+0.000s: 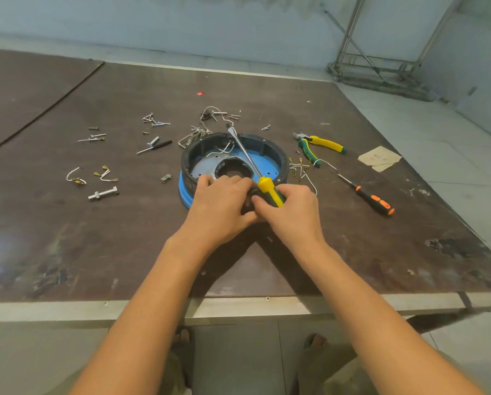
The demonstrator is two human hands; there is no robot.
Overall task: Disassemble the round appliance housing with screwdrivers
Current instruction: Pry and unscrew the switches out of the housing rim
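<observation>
The housing [185, 166] sits mid-table [67, 238], straight ahead of the person. Nearest, two bare feet [183, 342] stand on the floor under the table's metal front edge. Both forearms reach over that edge and meet at the housing's near rim. The left hand [221, 206] curls its fingers over that rim and holds it. The right hand [292, 215] grips the lower handle of the yellow screwdriver [268, 188]. The shaft slants up and away across the housing, and its flat tip lies past the far rim.

The housing is a black ring wall on a blue base, open on top. Inside lie a blue floor, a grey plate [204, 169], a dark part [232, 171] with a hole in its middle, and white leads [224, 149] by the far wall.

To the left lie a bolt [103, 193], a clip [166, 177] and wires [107, 175] with brass ends. To the right lies an orange screwdriver [375, 201]. Beyond it lie pliers [318, 146] with yellow and green grips; the lettering on the green grip is too small to read. Paper [379, 159] lies farther right, with faint, unreadable marks.

Farther off are loose screws [153, 121], a black-handled tool [156, 145] and a red scrap [200, 93]. A metal frame [381, 61] stands on the floor by the wall.
</observation>
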